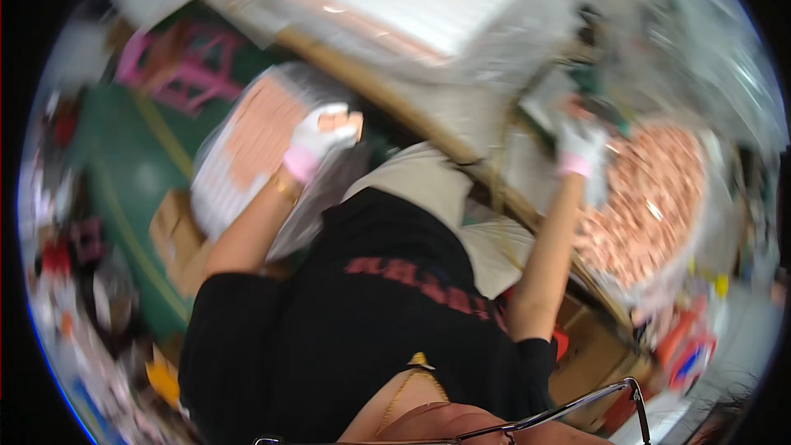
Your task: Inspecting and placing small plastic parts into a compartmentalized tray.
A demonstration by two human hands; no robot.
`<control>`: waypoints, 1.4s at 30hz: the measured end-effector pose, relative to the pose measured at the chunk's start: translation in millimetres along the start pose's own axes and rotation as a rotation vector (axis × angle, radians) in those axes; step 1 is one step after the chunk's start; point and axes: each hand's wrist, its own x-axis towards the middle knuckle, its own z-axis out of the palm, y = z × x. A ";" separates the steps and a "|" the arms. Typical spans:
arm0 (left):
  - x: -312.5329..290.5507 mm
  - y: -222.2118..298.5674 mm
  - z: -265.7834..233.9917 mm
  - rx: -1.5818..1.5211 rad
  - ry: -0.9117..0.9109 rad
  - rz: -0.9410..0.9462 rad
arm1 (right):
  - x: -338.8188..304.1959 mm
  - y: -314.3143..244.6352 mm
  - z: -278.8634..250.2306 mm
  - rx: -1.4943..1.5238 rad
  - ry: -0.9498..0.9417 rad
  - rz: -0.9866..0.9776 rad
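My left hand, in a white glove with a pink cuff, is curled closed beside a plastic-lined tray. Rows of flat peach-coloured pieces cover part of that tray. Peach patches show at its fingers; whether these are bare fingertips or held pieces I cannot tell. My right hand, gloved the same way, reaches to a small dark green and black bench device. Motion blur hides its fingers. Just right of it lies a large heap of loose peach pieces in a clear plastic bag.
Another white tray with peach pieces rests on the workbench under plastic film. The bench's wooden edge runs diagonally before me. A pink stool stands on the green floor. Cardboard boxes sit at the lower left.
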 end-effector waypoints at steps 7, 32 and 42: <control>-78.6 -150.1 -160.3 0.701 0.592 -0.102 | 14.4 5.3 0.2 1.211 0.600 0.261; -76.5 -207.4 -197.6 1.231 0.693 0.009 | -49.9 6.8 -44.8 0.704 0.566 0.147; -83.6 -200.8 -134.9 0.937 0.825 -0.226 | -64.0 -10.2 -67.2 0.997 0.393 0.428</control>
